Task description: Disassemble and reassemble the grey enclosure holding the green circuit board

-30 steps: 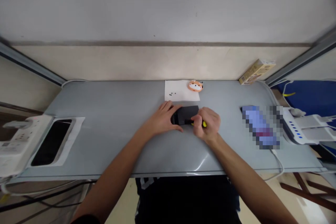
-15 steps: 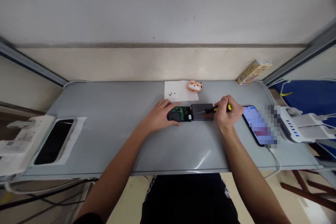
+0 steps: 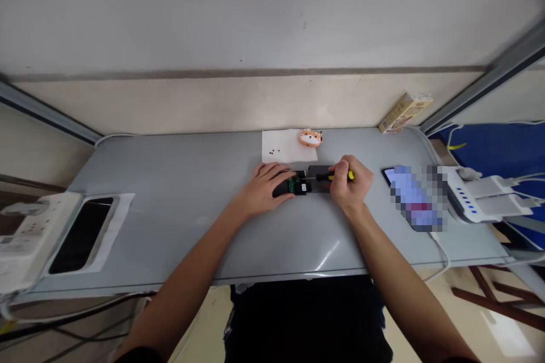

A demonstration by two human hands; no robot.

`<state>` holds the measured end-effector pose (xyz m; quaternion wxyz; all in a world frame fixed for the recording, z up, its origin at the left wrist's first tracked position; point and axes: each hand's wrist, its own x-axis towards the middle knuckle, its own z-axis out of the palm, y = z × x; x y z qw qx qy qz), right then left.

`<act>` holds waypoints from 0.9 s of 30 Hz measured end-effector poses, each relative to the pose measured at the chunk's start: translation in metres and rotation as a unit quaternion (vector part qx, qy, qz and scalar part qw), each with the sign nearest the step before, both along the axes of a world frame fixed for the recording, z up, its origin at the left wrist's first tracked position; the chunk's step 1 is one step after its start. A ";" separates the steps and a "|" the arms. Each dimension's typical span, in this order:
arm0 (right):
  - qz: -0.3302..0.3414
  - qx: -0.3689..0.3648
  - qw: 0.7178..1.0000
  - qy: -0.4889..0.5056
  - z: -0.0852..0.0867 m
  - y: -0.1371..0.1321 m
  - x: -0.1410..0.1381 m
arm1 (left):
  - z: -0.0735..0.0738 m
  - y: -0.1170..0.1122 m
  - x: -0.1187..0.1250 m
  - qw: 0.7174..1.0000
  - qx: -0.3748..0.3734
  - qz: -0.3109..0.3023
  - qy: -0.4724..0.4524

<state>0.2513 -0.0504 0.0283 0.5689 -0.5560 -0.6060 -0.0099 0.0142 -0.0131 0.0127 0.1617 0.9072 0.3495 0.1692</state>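
My left hand curls around the left end of an opened black device with a green circuit board, thumb along the near side and fingers over the far side. In my right hand is a screwdriver with a black and yellow handle, gripped in a closed fist. Its thin shaft points left, and the tip is at the circuit board; whether it touches cannot be made out. A dark grey cover or case lies at the device's right end, partly behind the screwdriver and my right hand.
Several tiny dark screws lie on white paper, beside an orange animal-faced case. A lit phone and a white charging station are at right. Another phone and a power strip sit left; a box stands behind.
My right hand has moved left with the screwdriver, bringing the tip from over the grey case to the circuit board. My left hand keeps its hold. The view has shifted slightly.
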 end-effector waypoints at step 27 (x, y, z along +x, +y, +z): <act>-0.071 -0.143 0.915 0.371 0.006 0.021 0.003 | 0.020 0.029 0.019 0.990 0.048 0.126 -0.050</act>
